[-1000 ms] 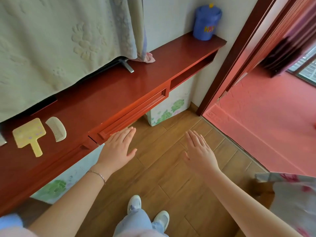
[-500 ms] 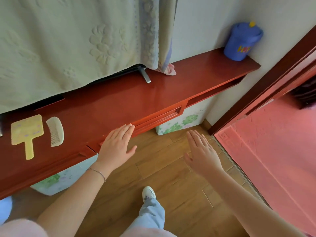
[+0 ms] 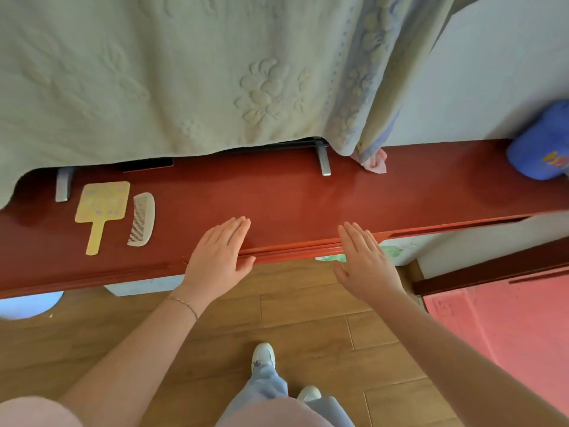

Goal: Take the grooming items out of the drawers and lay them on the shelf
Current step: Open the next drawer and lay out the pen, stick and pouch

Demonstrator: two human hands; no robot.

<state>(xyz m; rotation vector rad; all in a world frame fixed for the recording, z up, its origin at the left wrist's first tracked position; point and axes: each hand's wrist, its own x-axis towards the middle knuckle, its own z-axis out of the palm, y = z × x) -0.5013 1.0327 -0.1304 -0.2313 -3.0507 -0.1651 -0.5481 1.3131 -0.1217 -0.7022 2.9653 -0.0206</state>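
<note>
Head view: both hands are flat and empty, fingers straight, at the front edge of the red shelf (image 3: 277, 195). The left hand (image 3: 218, 254) and right hand (image 3: 363, 263) hover over the closed drawer front (image 3: 292, 249) between them. A yellow hand mirror (image 3: 100, 211) and a comb (image 3: 142, 218) already lie on the shelf, well to the left, long axes running front to back; the left hand is nearer.
</note>
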